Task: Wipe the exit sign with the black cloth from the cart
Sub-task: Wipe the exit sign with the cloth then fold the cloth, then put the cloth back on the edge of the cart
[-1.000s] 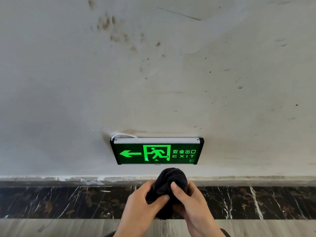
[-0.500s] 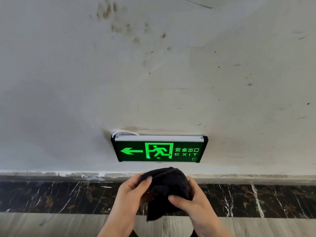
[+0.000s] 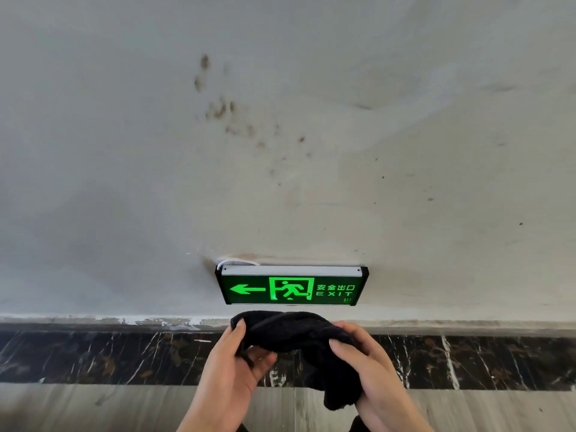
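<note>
A lit green exit sign (image 3: 291, 287) with a left arrow, a running figure and the word EXIT is fixed low on the pale wall. Just below it I hold a black cloth (image 3: 299, 341) stretched between both hands. My left hand (image 3: 237, 366) pinches its left end, thumb on top. My right hand (image 3: 367, 372) grips the right part, where the cloth hangs down in a bunch. The cloth's upper edge lies slightly under the sign's bottom rim, and whether they touch is unclear.
The wall (image 3: 280, 151) above the sign is grey plaster with brown stains. A dark marble skirting band (image 3: 93, 357) runs along its foot, and grey floor tile (image 3: 93, 406) lies below. A white cable (image 3: 232, 262) loops out behind the sign's top left corner.
The cloth was bunched into a ball between my hands; now my hands have moved apart and spread it out wide. The view has tilted, so the sign sits lower in frame.
</note>
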A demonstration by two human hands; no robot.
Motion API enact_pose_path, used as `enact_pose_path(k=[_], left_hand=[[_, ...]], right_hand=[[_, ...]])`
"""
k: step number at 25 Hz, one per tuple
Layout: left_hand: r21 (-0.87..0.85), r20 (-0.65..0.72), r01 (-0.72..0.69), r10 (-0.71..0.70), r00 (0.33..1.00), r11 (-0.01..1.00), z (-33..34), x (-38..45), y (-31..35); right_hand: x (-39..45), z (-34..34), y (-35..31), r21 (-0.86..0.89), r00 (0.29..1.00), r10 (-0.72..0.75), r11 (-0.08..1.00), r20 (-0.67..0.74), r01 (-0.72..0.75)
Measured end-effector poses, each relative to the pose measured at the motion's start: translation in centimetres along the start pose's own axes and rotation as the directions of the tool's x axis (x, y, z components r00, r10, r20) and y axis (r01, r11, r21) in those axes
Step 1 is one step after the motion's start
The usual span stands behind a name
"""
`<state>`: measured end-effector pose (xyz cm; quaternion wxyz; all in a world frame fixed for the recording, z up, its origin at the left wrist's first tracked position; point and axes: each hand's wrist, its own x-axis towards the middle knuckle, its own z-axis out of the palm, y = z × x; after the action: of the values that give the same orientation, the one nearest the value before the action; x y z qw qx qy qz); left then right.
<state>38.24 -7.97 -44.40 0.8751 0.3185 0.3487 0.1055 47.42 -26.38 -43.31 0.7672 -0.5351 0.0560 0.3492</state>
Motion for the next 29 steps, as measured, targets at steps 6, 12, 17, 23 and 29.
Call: enact_pose_path(k=[6, 12, 17, 23, 29], left_hand=[[0.101, 0.183, 0.023, -0.041, 0.982, 0.995, 6.1, -7.6, 4.9], [0.098, 0.294, -0.003, -0.026, 0.956, 0.995, 13.0, -17.0, 13.2], [0.156, 0.287, -0.113, 0.065, 0.956, 0.981, 18.6, -24.3, 20.0], [0.135, 0.105, -0.222, 0.209, 0.972, 0.966, 20.8, -30.5, 25.2], [0.132, -0.057, -0.360, 0.369, 0.928, 0.924, 18.3, -35.0, 28.6]], right_hand=[[-6.8, 5.2, -8.0, -0.042, 1.000, 0.013, 0.999, 0.010, -0.013], [-15.3, 11.3, -18.9, -0.104, 0.995, 0.087, 0.991, 0.051, -0.081], [-21.6, 14.2, -27.9, -0.190, 0.981, 0.128, 0.977, 0.149, -0.099], [-26.5, 14.9, -33.5, -0.290, 0.910, 0.191, 0.953, 0.368, -0.083], [-27.2, 18.8, -33.0, -0.386, 0.925, 0.133, 0.922, 0.355, 0.016]])
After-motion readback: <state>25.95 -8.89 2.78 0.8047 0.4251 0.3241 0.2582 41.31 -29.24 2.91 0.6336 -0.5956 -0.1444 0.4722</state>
